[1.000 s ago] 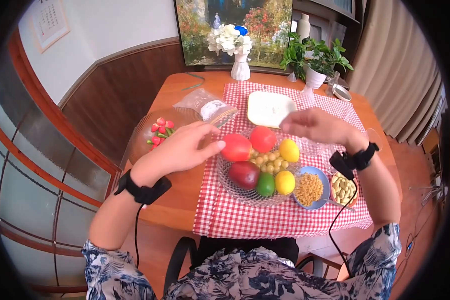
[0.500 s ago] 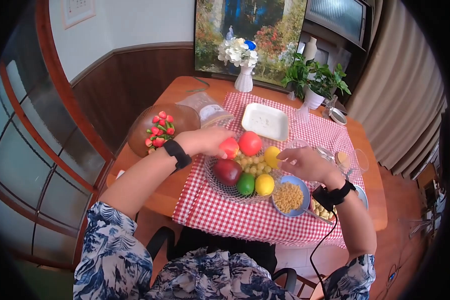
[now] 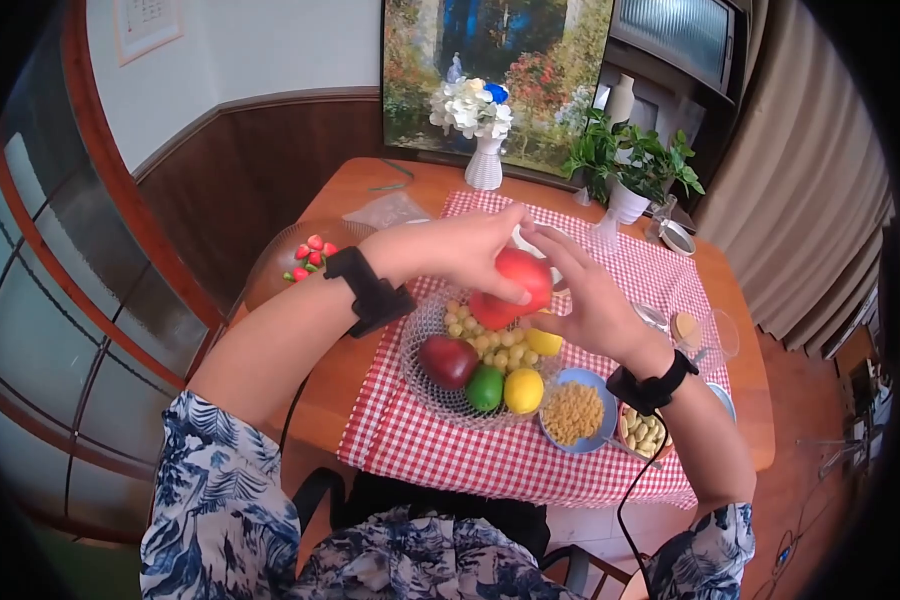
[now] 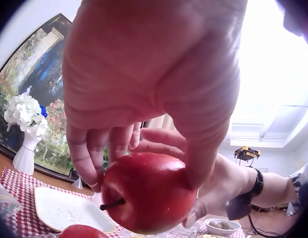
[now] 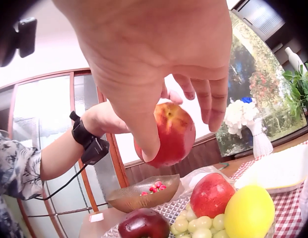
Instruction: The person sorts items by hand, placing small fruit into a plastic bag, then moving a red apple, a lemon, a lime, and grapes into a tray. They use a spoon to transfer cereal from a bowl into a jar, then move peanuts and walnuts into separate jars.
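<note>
My left hand (image 3: 455, 250) holds a red apple (image 4: 149, 193) between thumb and fingers, raised above a clear textured bowl (image 3: 417, 392). The apple's dark stem points left in the left wrist view. Around the apple's other side is my right hand (image 3: 600, 312), thumb overlapping it in the right wrist view and fingers extended with a gap beside it. In the bowl sit another red apple (image 5: 212, 195), pale green grapes (image 5: 199, 225), a dark red fruit (image 3: 448, 362), a green fruit (image 3: 485, 388) and two yellow lemons, one lemon (image 3: 524, 391) in front.
Right of the fruit stand a blue bowl (image 3: 606, 425) of small yellowish pieces and a bowl of pale nuts (image 3: 643, 432). A brown bowl (image 3: 270, 278) with red-and-green pieces is at left. Behind are a white tray (image 5: 273, 166), a flower vase (image 3: 484, 165) and a potted plant (image 3: 630, 200).
My left hand has taken hold of the left red apple and lifted it from the bowl, moving right. The right hand has come left from beside the lemon to the apple.
</note>
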Action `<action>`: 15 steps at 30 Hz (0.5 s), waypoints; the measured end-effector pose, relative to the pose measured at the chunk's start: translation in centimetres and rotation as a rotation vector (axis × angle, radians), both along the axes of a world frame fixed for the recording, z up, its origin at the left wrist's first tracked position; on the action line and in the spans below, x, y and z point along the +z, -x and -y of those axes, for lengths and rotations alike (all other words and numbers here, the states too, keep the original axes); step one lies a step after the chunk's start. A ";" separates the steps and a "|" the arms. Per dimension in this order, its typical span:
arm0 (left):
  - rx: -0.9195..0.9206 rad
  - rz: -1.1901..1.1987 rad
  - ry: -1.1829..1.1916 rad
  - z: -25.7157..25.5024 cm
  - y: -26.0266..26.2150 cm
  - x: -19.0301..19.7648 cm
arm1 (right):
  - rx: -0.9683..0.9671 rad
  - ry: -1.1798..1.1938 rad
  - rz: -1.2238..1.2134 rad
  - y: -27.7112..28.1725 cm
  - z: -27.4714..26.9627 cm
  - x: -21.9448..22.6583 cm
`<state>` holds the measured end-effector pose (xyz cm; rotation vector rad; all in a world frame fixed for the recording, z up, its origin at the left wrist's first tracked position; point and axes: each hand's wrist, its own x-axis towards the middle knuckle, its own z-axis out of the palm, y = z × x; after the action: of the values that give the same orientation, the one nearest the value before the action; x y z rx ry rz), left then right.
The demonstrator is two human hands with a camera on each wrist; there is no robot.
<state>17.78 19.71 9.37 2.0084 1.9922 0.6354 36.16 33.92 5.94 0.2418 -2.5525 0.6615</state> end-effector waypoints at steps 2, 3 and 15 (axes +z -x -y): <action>-0.013 -0.029 -0.034 -1.9 0.9 -0.2 | -0.012 -0.008 -0.020 0.8 -0.9 -0.2; -0.025 -0.057 -0.072 -2.8 1.3 -0.4 | -0.022 -0.018 -0.040 1.1 -1.5 -0.4; -0.011 0.089 0.064 -12.8 9.9 -8.4 | -0.236 0.331 0.390 9.5 -11.8 -6.7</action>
<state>7.86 32.47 0.96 1.9189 1.9241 0.6380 26.62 45.69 -0.78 -0.3272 -2.7109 1.1065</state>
